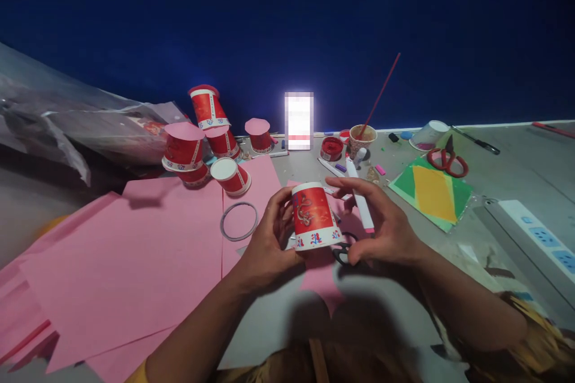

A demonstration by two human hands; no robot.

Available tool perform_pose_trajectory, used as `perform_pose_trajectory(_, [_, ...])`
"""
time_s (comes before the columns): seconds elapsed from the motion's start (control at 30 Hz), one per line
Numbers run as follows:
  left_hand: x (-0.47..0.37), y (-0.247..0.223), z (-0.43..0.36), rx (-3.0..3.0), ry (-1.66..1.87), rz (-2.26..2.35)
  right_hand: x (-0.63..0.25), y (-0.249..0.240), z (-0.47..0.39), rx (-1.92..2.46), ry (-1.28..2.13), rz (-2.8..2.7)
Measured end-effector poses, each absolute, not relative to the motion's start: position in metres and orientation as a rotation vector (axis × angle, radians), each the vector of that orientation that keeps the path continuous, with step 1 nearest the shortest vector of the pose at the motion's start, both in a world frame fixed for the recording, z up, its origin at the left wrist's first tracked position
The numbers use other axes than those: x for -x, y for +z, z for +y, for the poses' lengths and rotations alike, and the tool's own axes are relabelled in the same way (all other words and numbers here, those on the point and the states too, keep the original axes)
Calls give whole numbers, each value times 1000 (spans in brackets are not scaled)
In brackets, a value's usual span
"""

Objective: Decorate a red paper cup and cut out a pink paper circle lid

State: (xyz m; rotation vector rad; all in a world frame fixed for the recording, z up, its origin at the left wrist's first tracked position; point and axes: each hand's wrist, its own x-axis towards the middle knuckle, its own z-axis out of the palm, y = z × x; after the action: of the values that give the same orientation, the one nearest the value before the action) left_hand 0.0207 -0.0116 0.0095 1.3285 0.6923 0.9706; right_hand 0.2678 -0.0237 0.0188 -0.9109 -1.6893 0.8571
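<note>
My left hand (pixel 274 233) grips a red-and-white paper cup (pixel 314 215), held upside down with its wide rim low and a dragon print facing me. My right hand (pixel 381 221) is at the cup's right side, its thumb and fingers curved and apart from the cup. A white marker (pixel 359 200) with a pink end slants across that hand, held among the fingers. Below the cup, partly hidden, lie black-handled scissors (pixel 344 248) and a cut piece of pink paper (pixel 321 278).
Large pink sheets (pixel 148 251) cover the left side, a grey ring (pixel 239 221) on them. Stacked red cups (pixel 184 152) stand behind. A phone (pixel 299 121) leans at the back. Rightward are a brush cup (pixel 363 140), red-handled scissors (pixel 447 161) and a power strip (pixel 539 233).
</note>
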Motion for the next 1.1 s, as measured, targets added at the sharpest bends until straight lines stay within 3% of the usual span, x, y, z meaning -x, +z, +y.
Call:
perform_pose_trajectory(0.2, [-23,1,-12,-1306,914,597,-271,7,-18,921,819,-1763])
perform_pose_trajectory(0.5, [-4,1,-3,-1800,918,831,-268,10,-11,860,306,-2193])
perform_pose_trajectory(0.83, [-9,7,-5,-2009,845,969,-264,6,-14,857,317,-2185])
perform_pose_trajectory(1.1, [-6,14,-2,-1610,1006,1027,-270,28,-25,890,375,-1867])
